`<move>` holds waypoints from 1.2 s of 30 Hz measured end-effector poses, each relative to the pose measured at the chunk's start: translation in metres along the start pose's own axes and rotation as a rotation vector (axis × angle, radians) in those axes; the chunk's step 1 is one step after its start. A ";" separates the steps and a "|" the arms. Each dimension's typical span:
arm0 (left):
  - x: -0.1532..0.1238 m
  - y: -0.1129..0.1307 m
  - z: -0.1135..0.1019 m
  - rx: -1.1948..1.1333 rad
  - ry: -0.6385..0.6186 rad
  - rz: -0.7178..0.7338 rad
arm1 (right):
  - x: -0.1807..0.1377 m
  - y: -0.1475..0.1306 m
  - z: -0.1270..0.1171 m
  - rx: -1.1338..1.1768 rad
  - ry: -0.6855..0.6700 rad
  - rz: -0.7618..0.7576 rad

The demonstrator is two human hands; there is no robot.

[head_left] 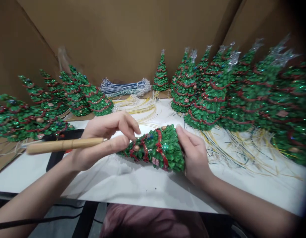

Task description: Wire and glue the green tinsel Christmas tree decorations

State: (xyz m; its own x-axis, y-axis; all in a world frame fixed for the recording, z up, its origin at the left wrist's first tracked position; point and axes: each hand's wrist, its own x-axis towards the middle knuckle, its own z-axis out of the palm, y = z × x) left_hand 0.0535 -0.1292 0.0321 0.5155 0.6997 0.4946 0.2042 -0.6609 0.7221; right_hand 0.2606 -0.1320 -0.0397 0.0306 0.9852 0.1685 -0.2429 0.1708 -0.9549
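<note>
A small green Christmas tree figurine [155,148] with red garlands and coloured baubles lies on its side just over the white table, its tip pointing left. Wrapped around its base is my right hand [196,153]. My left hand [108,138] is at the narrow tip, thumb and fingers pinched close to it; whether something thin is between the fingertips I cannot make out. Held in the same left hand is a tool with a light wooden handle [66,145], lying across the thumb side and pointing left. Its working end is hard to see.
Several finished-looking trees with transparent stars [233,61] stand at right, trailing yellow and green wires [242,152]. More trees [78,92] without stars stand at left. A wire bundle [125,87] lies at the back against cardboard walls [133,36]. A black object [53,160] sits behind my left wrist.
</note>
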 end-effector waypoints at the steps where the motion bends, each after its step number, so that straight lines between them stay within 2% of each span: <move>1: -0.001 0.002 -0.001 0.115 0.007 0.037 | 0.000 0.001 0.000 0.008 0.000 0.007; 3: -0.003 0.003 0.000 0.367 0.010 0.132 | 0.001 0.002 0.000 0.013 -0.001 0.021; 6: -0.008 0.001 0.004 0.683 -0.068 0.255 | 0.004 0.003 0.000 0.001 -0.004 0.036; 11: -0.012 0.000 0.013 0.992 -0.113 0.291 | 0.007 0.001 0.001 0.025 0.002 0.038; 17: -0.011 0.004 0.023 1.096 -0.189 0.306 | 0.008 -0.001 0.003 0.068 0.003 0.038; 24: -0.004 0.012 0.022 1.117 -0.293 0.237 | 0.008 0.000 0.003 0.081 0.000 0.043; 28: 0.000 0.018 0.024 1.179 -0.342 0.247 | 0.009 0.001 0.004 0.095 0.007 0.037; 32: 0.005 0.020 0.023 1.129 -0.385 0.247 | 0.009 0.001 0.004 0.096 0.014 0.037; 36: 0.009 0.020 0.019 1.074 -0.411 0.172 | 0.009 0.003 0.003 0.096 0.001 0.053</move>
State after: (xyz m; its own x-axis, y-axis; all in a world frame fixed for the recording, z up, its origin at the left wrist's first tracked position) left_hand 0.0778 -0.1411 0.0413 0.7958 0.5680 0.2100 0.6045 -0.7662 -0.2180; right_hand 0.2572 -0.1228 -0.0403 0.0159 0.9928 0.1185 -0.3360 0.1170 -0.9346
